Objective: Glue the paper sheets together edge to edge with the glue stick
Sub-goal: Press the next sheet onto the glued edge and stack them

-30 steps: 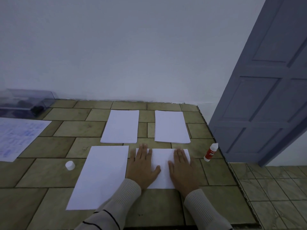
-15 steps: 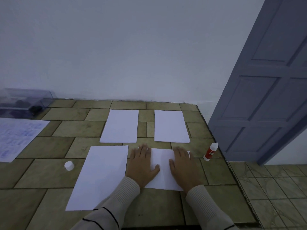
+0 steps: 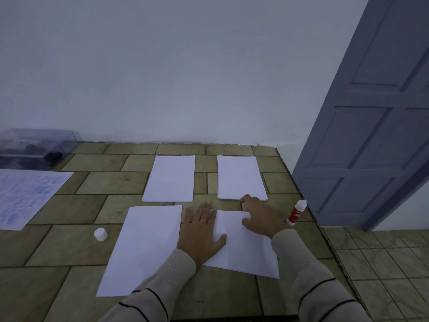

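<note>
Left hand (image 3: pixel 200 233) flat on sheet (image 3: pixel 246 251), right hand (image 3: pixel 261 217) at its edge (grip unclear)

Single head view, forward and down, near tiled table (image 3: pixel 69 247)

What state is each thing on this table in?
Near-right sheet, lying skewed under both hands.
Left hand, flat, pressing that sheet's left edge.
Right hand, fingers bent at its far corner; grip unclear.
Near-left sheet, flat, unjoined.
Far-left sheet, flat, unjoined.
Far-right sheet, flat, unjoined.
Glue stick, upright, unheld.
White cap, off, alone.
Door, open.
</note>
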